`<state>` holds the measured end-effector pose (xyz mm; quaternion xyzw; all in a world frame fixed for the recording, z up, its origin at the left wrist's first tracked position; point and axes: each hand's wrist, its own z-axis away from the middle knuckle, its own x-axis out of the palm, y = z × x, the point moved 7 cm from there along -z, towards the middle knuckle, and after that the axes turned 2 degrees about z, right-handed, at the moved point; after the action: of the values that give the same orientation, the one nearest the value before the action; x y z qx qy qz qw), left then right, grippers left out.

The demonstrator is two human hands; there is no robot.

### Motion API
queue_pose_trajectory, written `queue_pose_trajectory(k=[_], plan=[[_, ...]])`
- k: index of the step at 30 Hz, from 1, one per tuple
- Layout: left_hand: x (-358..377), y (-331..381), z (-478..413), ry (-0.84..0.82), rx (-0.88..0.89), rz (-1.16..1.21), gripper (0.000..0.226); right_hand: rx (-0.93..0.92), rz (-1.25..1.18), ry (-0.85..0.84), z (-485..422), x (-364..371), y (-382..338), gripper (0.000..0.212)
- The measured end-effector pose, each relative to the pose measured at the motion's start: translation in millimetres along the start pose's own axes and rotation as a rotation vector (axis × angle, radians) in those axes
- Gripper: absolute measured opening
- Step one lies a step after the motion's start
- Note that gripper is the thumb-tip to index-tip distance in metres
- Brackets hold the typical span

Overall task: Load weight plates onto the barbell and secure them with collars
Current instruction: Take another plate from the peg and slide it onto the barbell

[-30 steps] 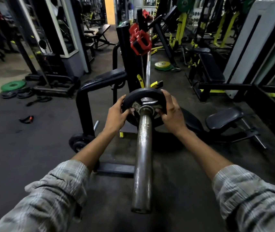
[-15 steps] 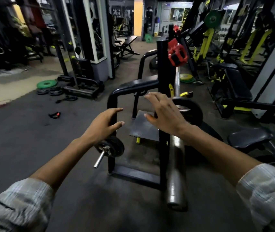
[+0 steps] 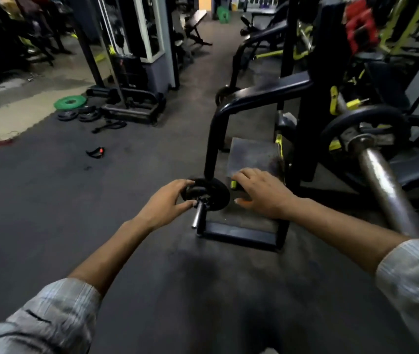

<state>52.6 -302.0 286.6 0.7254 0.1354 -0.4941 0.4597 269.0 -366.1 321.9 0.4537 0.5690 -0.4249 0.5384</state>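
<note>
The steel barbell sleeve (image 3: 382, 182) runs along the right, with one small black plate (image 3: 341, 123) seated on it near the rack. Another small black plate (image 3: 211, 194) sits on a low storage peg (image 3: 198, 215) of the black rack frame. My left hand (image 3: 167, 203) is at that plate's left rim, fingers apart and touching or almost touching it. My right hand (image 3: 264, 192) hovers spread just right of the plate, not gripping. A red collar (image 3: 359, 26) is clipped high on the rack, blurred.
The black rack frame (image 3: 229, 108) and its upright (image 3: 313, 98) stand between my hands and the barbell. A green plate (image 3: 70, 102) and several black plates (image 3: 78, 114) lie on the floor far left, with a strap (image 3: 95, 152) nearer. A bench seat (image 3: 417, 167) is at right.
Both hands left the plate on the barbell and dropped leftward to the small plate on the low peg. The camera turned left, so the barbell now lies at the right edge.
</note>
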Motion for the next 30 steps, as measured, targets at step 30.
queue_pose_trajectory(k=[30], plan=[[250.2,-336.7,-225.7,-0.445,-0.325,0.102,0.081,0.593,-0.649,-0.271,-230.6,429.1,90.3,0.082]])
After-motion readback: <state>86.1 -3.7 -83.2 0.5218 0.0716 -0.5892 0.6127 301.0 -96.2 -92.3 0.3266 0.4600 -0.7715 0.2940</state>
